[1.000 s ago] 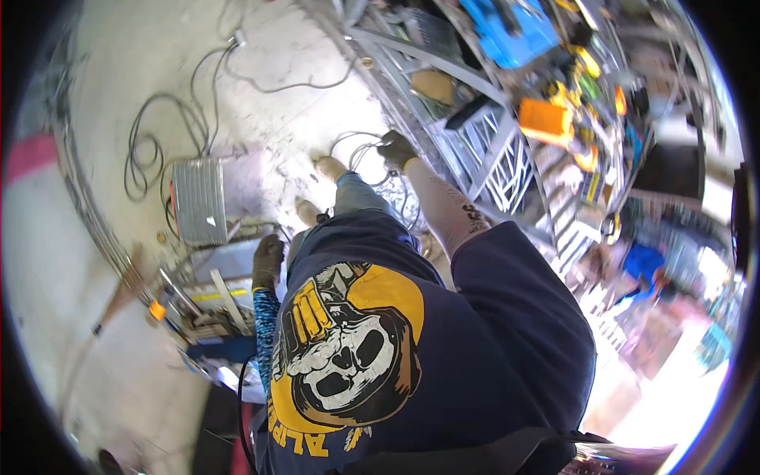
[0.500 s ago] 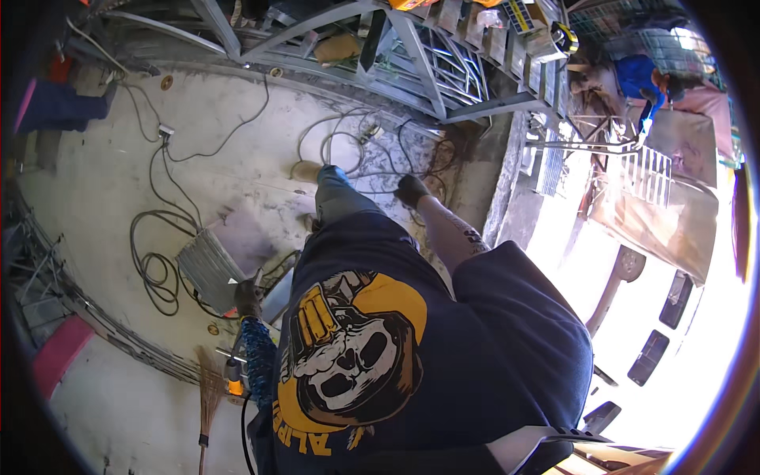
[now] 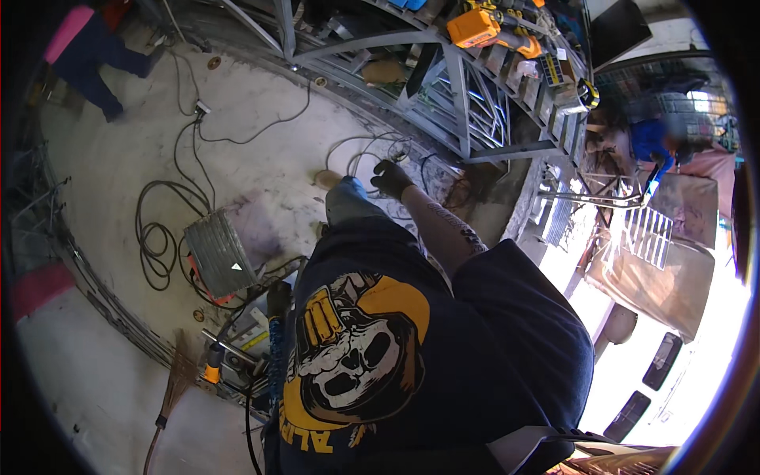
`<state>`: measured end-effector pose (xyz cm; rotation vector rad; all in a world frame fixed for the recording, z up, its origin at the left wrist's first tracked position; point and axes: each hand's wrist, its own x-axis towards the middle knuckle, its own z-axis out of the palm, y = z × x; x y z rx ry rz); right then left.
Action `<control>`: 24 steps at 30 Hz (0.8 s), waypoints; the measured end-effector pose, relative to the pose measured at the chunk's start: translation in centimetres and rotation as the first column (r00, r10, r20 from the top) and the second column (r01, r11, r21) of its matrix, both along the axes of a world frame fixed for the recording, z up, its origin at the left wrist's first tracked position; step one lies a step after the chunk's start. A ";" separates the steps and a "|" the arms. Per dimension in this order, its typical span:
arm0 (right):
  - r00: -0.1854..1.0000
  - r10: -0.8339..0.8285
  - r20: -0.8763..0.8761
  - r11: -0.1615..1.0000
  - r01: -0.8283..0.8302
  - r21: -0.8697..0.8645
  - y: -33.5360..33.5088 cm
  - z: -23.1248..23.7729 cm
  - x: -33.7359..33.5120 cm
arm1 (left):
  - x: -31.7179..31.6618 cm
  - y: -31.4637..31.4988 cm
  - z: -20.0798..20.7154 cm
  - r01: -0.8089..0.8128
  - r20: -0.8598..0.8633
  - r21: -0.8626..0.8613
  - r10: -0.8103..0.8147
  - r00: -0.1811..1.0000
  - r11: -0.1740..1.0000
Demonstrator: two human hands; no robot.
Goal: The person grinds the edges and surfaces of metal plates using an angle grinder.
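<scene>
My right hand (image 3: pixel 388 179), in a dark glove, is held out ahead of my body above the floor, fingers apart and nothing seen in them. Cable loops lie on the floor just past it. My left hand (image 3: pixel 279 299), also gloved and below a blue patterned sleeve, is low beside my shirt; its fingers are too dark to make out. Nearest to it is a grey ribbed metal box (image 3: pixel 220 255) with a red-orange edge, resting on the floor. A metal tool with a yellow-and-black handle (image 3: pixel 212 364) lies close to my left forearm.
A metal frame rack (image 3: pixel 459 103) spans the far side, with an orange power tool (image 3: pixel 491 33) on top. Black cable (image 3: pixel 158 229) lies coiled on the floor, left. A broom (image 3: pixel 176 372) lies lower left. Someone in blue (image 3: pixel 651 142) is at right; another person's legs (image 3: pixel 99 67) stand upper left.
My left hand has drawn back from the ribbed box toward my body. My right hand has shifted slightly, its fingers now spread. The view has turned, showing more of the rack and the person upper left.
</scene>
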<state>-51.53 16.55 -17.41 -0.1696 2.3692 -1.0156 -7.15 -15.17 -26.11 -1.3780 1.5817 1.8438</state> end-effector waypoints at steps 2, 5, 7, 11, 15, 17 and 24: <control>0.999 0.024 -0.042 0.997 -0.027 -0.068 -2.3 1.0 -1.7 | -1.2 -0.3 -0.5 0.003 0.022 0.048 -0.004 1.000 0.999; 0.997 0.061 -0.040 0.996 -0.063 -0.055 -3.1 -2.0 -2.7 | -4.1 0.6 2.8 -0.136 0.074 -0.145 0.148 0.986 0.980; 0.960 0.060 0.273 0.993 -0.028 -0.118 -5.1 -3.2 -2.5 | -4.2 -1.0 5.2 0.187 0.072 -0.339 -0.173 0.982 0.922; 0.452 0.835 -0.313 0.549 -0.720 0.424 -3.2 -10.3 -4.5 | -6.4 -3.8 5.6 0.751 0.303 -0.524 -0.735 0.606 0.402; 0.248 0.933 -0.260 0.336 -0.860 0.385 -2.8 -12.3 -10.0 | -9.9 -4.5 4.2 0.494 0.291 -0.383 -0.406 0.866 0.780; 0.603 0.765 0.225 0.634 -0.767 -0.100 -9.3 -7.1 -12.4 | -10.5 -4.0 1.5 0.252 0.242 -0.475 -0.150 0.959 0.843; 0.692 0.429 0.581 0.855 -0.519 -0.013 -28.3 -1.9 -26.8 | -19.2 -2.4 19.3 -0.296 0.044 -0.532 0.375 0.926 0.793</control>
